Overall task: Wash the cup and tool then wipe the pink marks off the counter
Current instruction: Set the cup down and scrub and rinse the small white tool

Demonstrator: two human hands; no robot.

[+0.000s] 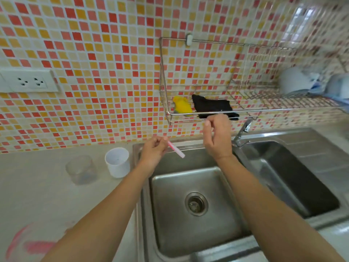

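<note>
Mid-frame: left hand (154, 150) grip clamped on pink tool (176, 149) over sink (188, 178). Right hand (217, 138) loosely curled, empty, touching black cloth (212, 107). Likely fetching cloth; white cup (117, 162) waits on desk (37, 195), centre-left.

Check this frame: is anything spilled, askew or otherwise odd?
Yes: pink marks smear the counter at lower left, still unwiped. Otherwise the white cup and clear cup stand upright, and the left hand holds the pink tool over the sink.
</note>
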